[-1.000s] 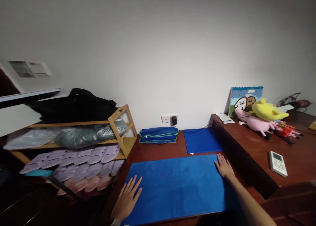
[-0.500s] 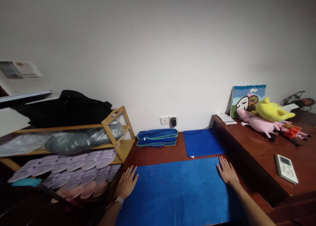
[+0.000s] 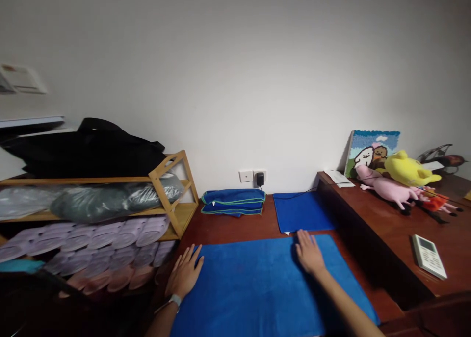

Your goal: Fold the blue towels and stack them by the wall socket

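My left hand (image 3: 185,272) lies palm down at the far left corner of a wide, bright blue, soft-looking fabric cloth (image 3: 250,285), its fingers a little fanned and the thumb standing apart. A pale band (image 3: 175,299) circles that wrist. My right hand (image 3: 309,254) is palm down over the cloth's far edge, in from the far right corner; its fingers are extended and fairly close together, the tips reaching just past the edge. I pinch nothing with either hand; how hard I press, I cannot tell.

The cloth lies spread out flat on a reddish-brown wooden tabletop (image 3: 228,226), its right edge in plain view beside my forearm. Just beyond my right fingertips lies a smaller deep-blue rectangular cloth (image 3: 303,212), a small white tag (image 3: 287,233) at its near edge. To its left, against the wall, sits a stack of folded blue cloths with green-edged borders (image 3: 233,202), beneath a black plug-in adapter (image 3: 260,179).

On the raised dark-red wooden surface to my right are a white remote control with buttons (image 3: 430,257) and a pink plush toy (image 3: 384,185). Left of me stands a light wooden rack (image 3: 186,217) holding rows of lilac plastic slippers (image 3: 127,234).
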`<state>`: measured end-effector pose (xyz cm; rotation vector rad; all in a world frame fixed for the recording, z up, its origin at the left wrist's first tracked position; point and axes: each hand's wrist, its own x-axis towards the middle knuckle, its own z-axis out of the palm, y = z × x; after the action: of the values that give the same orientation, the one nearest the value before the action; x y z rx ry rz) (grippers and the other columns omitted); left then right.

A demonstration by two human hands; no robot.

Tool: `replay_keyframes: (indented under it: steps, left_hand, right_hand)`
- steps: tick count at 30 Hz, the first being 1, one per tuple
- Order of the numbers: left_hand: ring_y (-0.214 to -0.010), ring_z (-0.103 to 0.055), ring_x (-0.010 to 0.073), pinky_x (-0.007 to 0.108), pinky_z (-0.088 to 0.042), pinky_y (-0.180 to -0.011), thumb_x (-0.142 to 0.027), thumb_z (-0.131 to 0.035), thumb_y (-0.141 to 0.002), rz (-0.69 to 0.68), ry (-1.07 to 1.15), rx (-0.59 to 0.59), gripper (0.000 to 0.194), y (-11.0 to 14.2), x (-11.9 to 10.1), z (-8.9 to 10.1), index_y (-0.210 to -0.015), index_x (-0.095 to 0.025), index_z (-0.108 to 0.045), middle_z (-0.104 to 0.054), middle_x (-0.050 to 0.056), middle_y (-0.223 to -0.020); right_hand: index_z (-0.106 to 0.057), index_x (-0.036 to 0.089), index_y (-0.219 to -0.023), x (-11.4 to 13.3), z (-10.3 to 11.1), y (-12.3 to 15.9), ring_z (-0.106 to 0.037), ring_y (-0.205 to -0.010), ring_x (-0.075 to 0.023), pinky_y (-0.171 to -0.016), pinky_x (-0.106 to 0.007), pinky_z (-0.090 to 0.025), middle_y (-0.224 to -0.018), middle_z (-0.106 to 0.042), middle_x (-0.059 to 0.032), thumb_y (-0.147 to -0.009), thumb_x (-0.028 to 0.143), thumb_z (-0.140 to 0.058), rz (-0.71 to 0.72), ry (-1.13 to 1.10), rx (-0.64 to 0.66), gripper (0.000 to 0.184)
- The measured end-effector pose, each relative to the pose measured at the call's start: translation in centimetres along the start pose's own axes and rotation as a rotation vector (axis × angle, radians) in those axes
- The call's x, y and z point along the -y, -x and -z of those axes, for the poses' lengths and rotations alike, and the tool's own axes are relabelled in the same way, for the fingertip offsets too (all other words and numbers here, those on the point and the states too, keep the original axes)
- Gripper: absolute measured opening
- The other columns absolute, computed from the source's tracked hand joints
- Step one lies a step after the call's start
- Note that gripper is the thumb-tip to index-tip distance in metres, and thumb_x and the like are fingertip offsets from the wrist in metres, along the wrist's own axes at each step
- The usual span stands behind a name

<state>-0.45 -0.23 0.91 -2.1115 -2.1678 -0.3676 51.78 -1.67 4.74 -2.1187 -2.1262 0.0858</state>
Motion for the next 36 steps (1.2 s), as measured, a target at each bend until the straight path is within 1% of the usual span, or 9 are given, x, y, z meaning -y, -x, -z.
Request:
replay_keyframes:
  steps: [1, 4, 7, 9, 17, 22, 28, 31, 36]
  left_hand:
    - [-0.154, -0.040, 0.0278, 0.048, -0.029, -0.127, -0.046, -0.035, -0.102, 0.003, 0.002, 0.000, 0.062, 0.0, 0.0, 0.0, -0.157, -0.020, -0.047, -0.044, 0.011, -0.166]
    - [-0.155, -0.038, 0.0278, 0.049, -0.028, -0.127, -0.046, -0.033, -0.102, 0.007, 0.015, 0.008, 0.062, 0.0, 0.0, 0.1, -0.157, -0.021, -0.046, -0.043, 0.011, -0.166]
    - [-0.155, -0.037, 0.0279, 0.050, -0.028, -0.127, -0.046, -0.032, -0.102, 0.011, 0.020, 0.010, 0.062, 0.0, 0.1, 0.1, -0.157, -0.020, -0.046, -0.042, 0.012, -0.167]
    - [-0.155, -0.038, 0.0281, 0.050, -0.029, -0.127, -0.046, -0.033, -0.102, 0.011, 0.026, 0.001, 0.062, 0.0, 0.1, 0.1, -0.157, -0.021, -0.046, -0.043, 0.012, -0.166]
    - [-0.153, -0.041, 0.0273, 0.050, -0.030, -0.127, -0.045, -0.034, -0.101, 0.012, 0.046, -0.021, 0.061, -0.2, 0.2, -0.1, -0.156, -0.021, -0.048, -0.045, 0.011, -0.165]
    - [-0.152, -0.042, 0.0270, 0.049, -0.030, -0.126, -0.045, -0.033, -0.101, 0.015, 0.018, -0.003, 0.062, -0.3, 0.2, -0.1, -0.156, -0.021, -0.048, -0.045, 0.012, -0.165]
    - [-0.154, -0.039, 0.0265, 0.046, -0.028, -0.127, -0.046, -0.033, -0.102, 0.023, 0.000, -0.004, 0.062, -0.3, 0.2, -0.4, -0.157, -0.021, -0.046, -0.044, 0.011, -0.166]
    - [-0.155, -0.038, 0.0270, 0.046, -0.027, -0.127, -0.046, -0.033, -0.102, 0.028, 0.016, 0.000, 0.062, -0.3, 0.2, -0.5, -0.157, -0.020, -0.046, -0.043, 0.012, -0.167]
    - [-0.154, -0.039, 0.0260, 0.046, -0.027, -0.128, -0.045, -0.033, -0.103, 0.025, -0.010, 0.002, 0.061, -0.2, 0.0, -0.2, -0.158, -0.021, -0.045, -0.044, 0.011, -0.166]
  right_hand:
    - [-0.028, 0.019, -0.166, 2.7, -0.4, -0.1, -0.019, -0.160, -0.0194, -0.131, -0.036, -0.010, -0.171, -0.027, -0.0009, -0.105, 0.045, -0.023, 0.087, -0.028, -0.001, 0.066]
    - [-0.024, 0.017, -0.166, 9.1, -1.4, -0.4, -0.018, -0.160, -0.0209, -0.131, -0.041, -0.012, -0.172, -0.024, -0.0037, -0.106, 0.050, -0.020, 0.305, -0.177, 0.036, 0.069]
    - [-0.023, 0.016, -0.166, 9.9, -2.0, -0.5, -0.018, -0.160, -0.0219, -0.131, -0.044, -0.012, -0.172, -0.023, -0.0064, -0.106, 0.052, -0.021, 0.288, -0.212, 0.086, 0.070]
    - [-0.024, 0.017, -0.166, 7.1, -2.1, -0.6, -0.017, -0.160, -0.0221, -0.131, -0.045, -0.012, -0.172, -0.023, -0.0060, -0.106, 0.053, -0.022, 0.225, -0.194, 0.082, 0.070]
    - [-0.022, 0.015, -0.166, -11.1, -2.0, -0.3, -0.017, -0.160, -0.0230, -0.130, -0.046, -0.015, -0.173, -0.021, -0.0058, -0.104, 0.051, -0.019, -0.125, -0.003, 0.089, 0.072]
    - [-0.021, 0.009, -0.166, -14.4, -2.3, -0.5, -0.019, -0.160, -0.0238, -0.130, -0.044, -0.015, -0.172, -0.021, -0.0082, -0.103, 0.048, -0.018, -0.191, 0.022, 0.088, 0.074]
    - [-0.040, 0.011, -0.160, -11.4, -0.3, -0.3, -0.025, -0.158, -0.0298, -0.129, -0.052, -0.015, -0.169, -0.034, -0.0120, -0.101, 0.038, -0.026, -0.229, 0.086, 0.028, 0.067]
    - [-0.059, 0.017, -0.147, -7.1, 1.0, -0.9, -0.042, -0.148, -0.0308, -0.123, -0.046, -0.027, -0.158, -0.051, -0.0156, -0.099, 0.034, -0.032, -0.162, -0.047, -0.076, 0.057]
    - [-0.075, 0.025, -0.122, 0.0, 0.7, -4.1, -0.065, -0.120, -0.0283, -0.099, -0.038, -0.048, -0.128, -0.072, -0.0124, -0.101, 0.049, -0.039, -0.185, -0.238, -0.026, 0.048]
